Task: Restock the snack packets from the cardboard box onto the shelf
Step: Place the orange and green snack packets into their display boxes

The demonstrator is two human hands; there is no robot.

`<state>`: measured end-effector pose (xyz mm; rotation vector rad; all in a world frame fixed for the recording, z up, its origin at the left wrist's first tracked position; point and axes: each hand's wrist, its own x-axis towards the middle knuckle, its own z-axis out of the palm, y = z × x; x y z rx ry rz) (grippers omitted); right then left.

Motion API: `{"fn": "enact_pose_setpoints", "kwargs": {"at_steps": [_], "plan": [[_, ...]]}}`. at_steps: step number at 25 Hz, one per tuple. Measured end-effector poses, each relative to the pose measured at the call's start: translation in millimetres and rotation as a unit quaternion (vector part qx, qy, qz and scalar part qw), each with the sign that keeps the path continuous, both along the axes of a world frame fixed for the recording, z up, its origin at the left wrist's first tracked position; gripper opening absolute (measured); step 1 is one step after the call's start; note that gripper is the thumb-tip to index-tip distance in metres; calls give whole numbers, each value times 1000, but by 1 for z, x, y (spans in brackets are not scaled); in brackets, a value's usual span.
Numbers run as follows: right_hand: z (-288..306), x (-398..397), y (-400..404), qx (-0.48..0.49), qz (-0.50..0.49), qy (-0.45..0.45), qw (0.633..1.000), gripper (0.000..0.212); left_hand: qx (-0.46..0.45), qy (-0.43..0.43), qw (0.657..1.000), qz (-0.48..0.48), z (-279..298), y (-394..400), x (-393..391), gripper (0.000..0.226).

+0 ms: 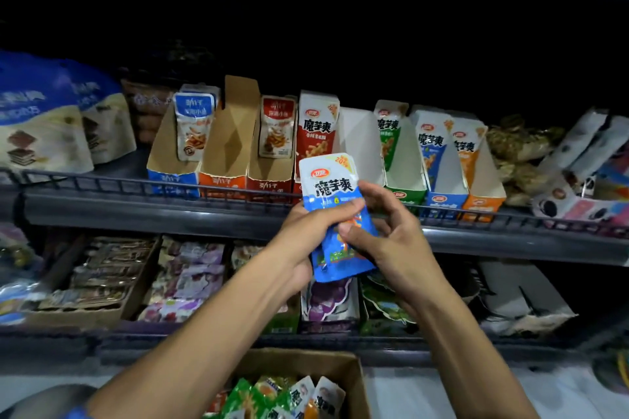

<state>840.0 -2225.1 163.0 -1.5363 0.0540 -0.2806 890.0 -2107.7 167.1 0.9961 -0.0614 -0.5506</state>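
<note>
I hold a small stack of blue and white snack packets (332, 187) upright in front of the shelf rail (204, 192). My left hand (306, 235) grips the stack from the left, its thumb across the front. My right hand (384, 231) pinches the lower right of the packets. Below, at the bottom edge, the open cardboard box (354, 384) holds several mixed green, orange and white packets (282, 395). On the shelf behind stand display cartons; the blue one (439, 180) sits to the right of my hands.
Other display cartons line the shelf: blue (173, 160), orange (224, 160), red (272, 160), green (401, 173), orange (483, 187). Big blue bags (41, 119) stand at the left, loose packs (578, 173) at the right. A lower shelf (170, 282) carries more snack boxes.
</note>
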Motion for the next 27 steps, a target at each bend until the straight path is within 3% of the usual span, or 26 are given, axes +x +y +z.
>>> {"fn": "enact_pose_setpoints", "kwargs": {"at_steps": [2, 4, 6, 10, 12, 15, 17, 19, 21, 23, 25, 27], "plan": [[-3, 7, 3, 26, -81, -13, 996, 38, 1, -3, 1000, -7, 0, 0, 4, 29], [-2, 10, -1, 73, -119, -9, 990, 37, 11, -17, 1000, -1, -1, 1, 7, 32], [4, 10, -10, 94, -115, 26, 989, 39, 24, -28, 999, 4, -1, -1, 7, 35], [26, 10, -30, 112, -85, 67, 988, 20, 41, -34, 998, -33, 9, -12, 9, 32], [42, 15, -46, 67, -117, 60, 989, 6, 40, -43, 998, -35, 16, -19, 17, 24], [69, 36, -94, 27, -246, 11, 969, 6, 30, -34, 999, 1, 24, -21, 35, 13], [88, 51, -127, -3, -298, -29, 954, 20, 23, -13, 999, 23, 23, -17, 47, 18], [95, 69, -156, -109, -329, -41, 937, 29, 22, 5, 999, 26, 20, -14, 55, 33], [92, 84, -174, -201, -333, -25, 921, 34, 25, 11, 999, 28, 18, -13, 58, 39], [81, 99, -184, -231, -297, -2, 927, 38, 27, 9, 999, 22, 15, -11, 60, 39], [70, 109, -186, -282, -251, 11, 926, 26, 28, 5, 999, 18, 14, -10, 61, 39], [61, 116, -186, -389, -221, 30, 894, 21, 30, 4, 999, 17, 14, -9, 62, 38]]}}
